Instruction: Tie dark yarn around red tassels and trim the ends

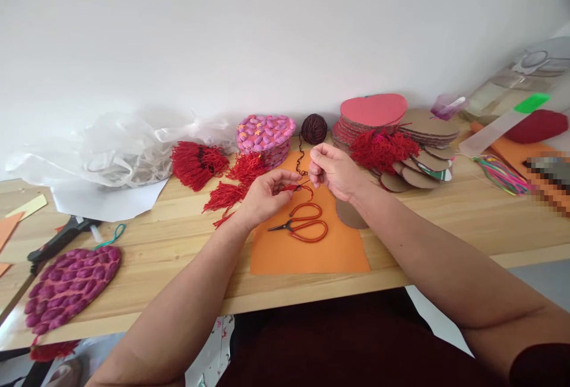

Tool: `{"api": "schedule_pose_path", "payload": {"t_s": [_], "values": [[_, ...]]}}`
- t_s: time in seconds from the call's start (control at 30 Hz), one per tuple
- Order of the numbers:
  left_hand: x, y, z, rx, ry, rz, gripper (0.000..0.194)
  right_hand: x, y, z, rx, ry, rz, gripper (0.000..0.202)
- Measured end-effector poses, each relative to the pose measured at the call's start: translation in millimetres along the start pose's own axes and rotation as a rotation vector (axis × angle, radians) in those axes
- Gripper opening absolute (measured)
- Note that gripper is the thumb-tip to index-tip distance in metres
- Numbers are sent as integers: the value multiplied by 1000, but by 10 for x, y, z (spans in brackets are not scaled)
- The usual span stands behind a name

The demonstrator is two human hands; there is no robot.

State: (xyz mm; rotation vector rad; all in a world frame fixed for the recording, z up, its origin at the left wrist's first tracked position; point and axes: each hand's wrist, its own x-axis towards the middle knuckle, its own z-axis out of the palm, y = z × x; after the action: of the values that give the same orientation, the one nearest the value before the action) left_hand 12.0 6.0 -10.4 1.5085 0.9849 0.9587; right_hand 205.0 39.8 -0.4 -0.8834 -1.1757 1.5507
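My left hand [269, 196] pinches a small bit of red yarn [292, 187] between thumb and fingers, and its loose end trails to the right. My right hand [335, 171] is closed close beside it, fingertips pinched on a thin dark brown yarn [299, 158]. This yarn runs down in kinks from a dark brown ball [314, 129] near the wall. Just below both hands, scissors with orange-red handles [309, 231] lie on an orange sheet [312, 259], blades toward the left.
Red yarn tassels [196, 164] lie to the left, by a stack of decorated hearts [266, 133]. Cardboard hearts [374, 109] and more red yarn [383, 148] stand at right. A glue gun [62, 241], a purple heart [73, 283] and a plastic bag [111, 152] occupy the far left.
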Motion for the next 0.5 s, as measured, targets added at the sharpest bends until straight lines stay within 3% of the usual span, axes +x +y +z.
{"api": "schedule_pose_path", "payload": {"t_s": [0.23,0.5], "values": [[-3,-7,16,-66,-11,-6,36,6,18,-1,2,28,26,34],[15,-2,34,-12,154,-24,28,-32,9,64,1,12,55,36]]}}
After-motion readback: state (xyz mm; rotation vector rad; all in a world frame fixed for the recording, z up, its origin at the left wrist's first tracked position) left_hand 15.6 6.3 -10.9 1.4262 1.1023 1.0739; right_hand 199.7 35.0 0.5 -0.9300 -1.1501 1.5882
